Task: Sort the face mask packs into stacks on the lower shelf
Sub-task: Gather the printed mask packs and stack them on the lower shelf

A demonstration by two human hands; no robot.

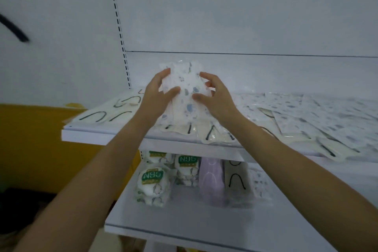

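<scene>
White plastic speckled pack, blue-grey print, held upright above the upper shelf. Left grip curls round its left edge, thumb on the front. Right grip pinches the right edge. Loose printed packs lie flat on the upper shelf to the right, cream packs with black loops to the left. Lower shelf: N95 packs, lilac pack, grey pack, side by side.

Reaching forward with both forearms, gripping a mask pack from either side with left hand and right hand, curled fingers behind it.
</scene>
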